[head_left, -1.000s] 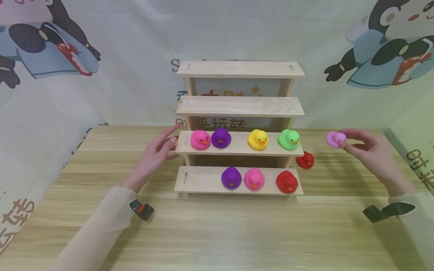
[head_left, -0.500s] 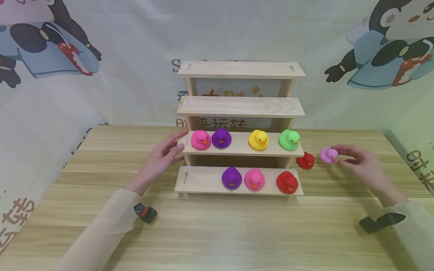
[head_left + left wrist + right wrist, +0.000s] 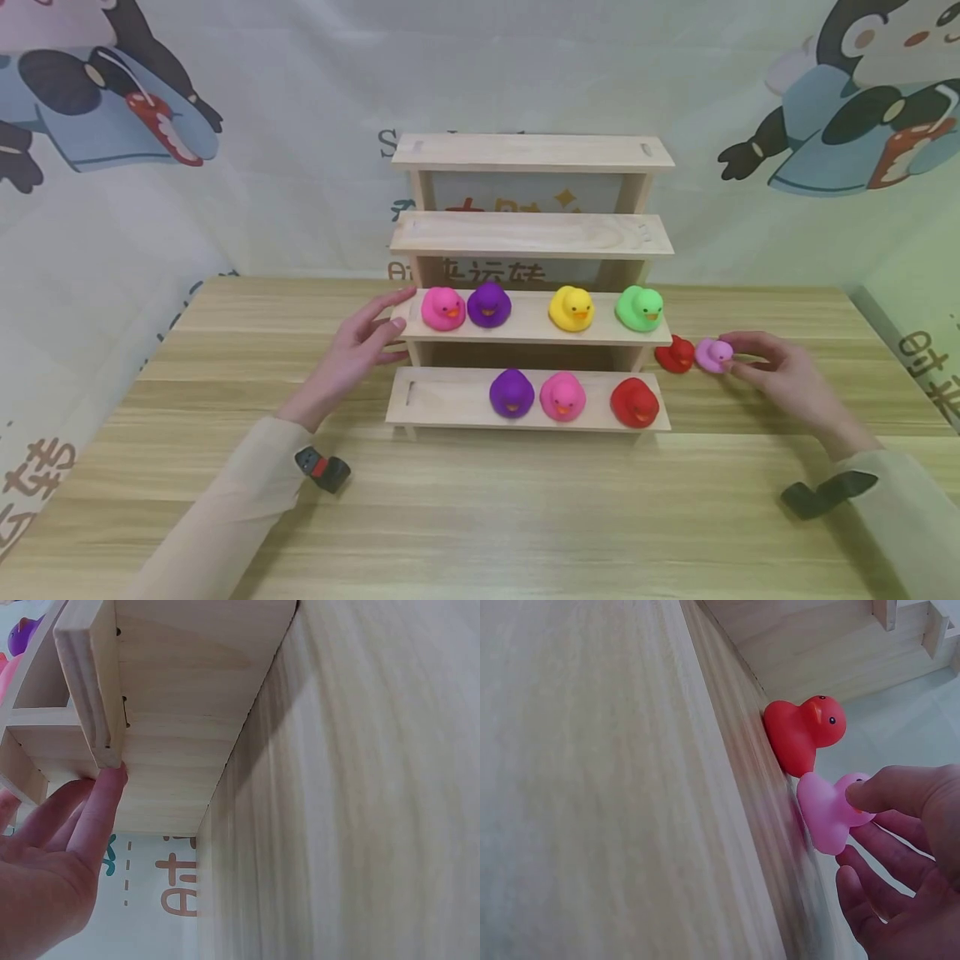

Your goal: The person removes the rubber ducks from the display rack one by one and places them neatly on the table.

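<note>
Low over the table to the right of the shelf, my right hand [image 3: 780,375] pinches a small light-purple rubber duck [image 3: 712,355] between thumb and fingers. The duck [image 3: 829,814] looks pink in the right wrist view, with the thumb over part of its head. Right beside it stands a red rubber duck [image 3: 675,355] on the table. My left hand [image 3: 348,346] touches the left end of the wooden tiered shelf [image 3: 525,329] at the second tier from the bottom. In the left wrist view, the fingers [image 3: 97,817] are extended, one tip against a board's corner.
Pink [image 3: 442,309], purple [image 3: 489,306], yellow [image 3: 572,309] and green ducks [image 3: 639,309] line the second tier. Purple [image 3: 512,394], pink [image 3: 562,397] and red ducks [image 3: 635,403] sit on the bottom tier. A printed cloth [image 3: 300,167] hangs behind the table [image 3: 487,517].
My right hand has brought the light-purple duck left and down, next to the red duck on the table. The left hand has shifted slightly right along the shelf's end.
</note>
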Tool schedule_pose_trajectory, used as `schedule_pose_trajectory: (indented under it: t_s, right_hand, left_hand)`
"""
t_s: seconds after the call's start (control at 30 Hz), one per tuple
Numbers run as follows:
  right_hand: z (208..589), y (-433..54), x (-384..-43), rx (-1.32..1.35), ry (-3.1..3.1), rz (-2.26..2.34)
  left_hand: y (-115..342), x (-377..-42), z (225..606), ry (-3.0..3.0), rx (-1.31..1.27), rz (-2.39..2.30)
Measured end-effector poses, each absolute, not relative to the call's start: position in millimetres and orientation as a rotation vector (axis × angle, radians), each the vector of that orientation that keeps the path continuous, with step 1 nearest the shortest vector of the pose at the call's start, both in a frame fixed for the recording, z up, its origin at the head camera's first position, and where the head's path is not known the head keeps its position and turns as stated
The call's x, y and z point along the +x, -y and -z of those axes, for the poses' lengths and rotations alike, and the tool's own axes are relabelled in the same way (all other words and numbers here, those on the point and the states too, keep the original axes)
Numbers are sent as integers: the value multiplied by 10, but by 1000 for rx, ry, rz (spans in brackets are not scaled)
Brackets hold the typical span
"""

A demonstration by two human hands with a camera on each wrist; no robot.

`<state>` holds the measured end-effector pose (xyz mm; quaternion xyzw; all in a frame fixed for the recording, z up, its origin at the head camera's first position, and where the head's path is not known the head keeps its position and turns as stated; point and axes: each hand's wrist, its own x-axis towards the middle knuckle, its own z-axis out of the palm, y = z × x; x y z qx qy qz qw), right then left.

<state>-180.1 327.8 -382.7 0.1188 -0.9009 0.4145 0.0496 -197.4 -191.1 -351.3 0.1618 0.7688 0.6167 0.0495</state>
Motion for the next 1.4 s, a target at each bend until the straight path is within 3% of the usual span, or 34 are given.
schedule_pose_trajectory:
  t_s: [1.0,1.4]
  right_hand:
    - [3881,-3248,-1834,351,2743,-1243]
    - [3710,-3222,-1826,257,2759,-1328]
  left_hand:
    - [1919,-1986,3512,-2335,464,-1878]
    - [1922,-1984,3538,-2325,486,-1897]
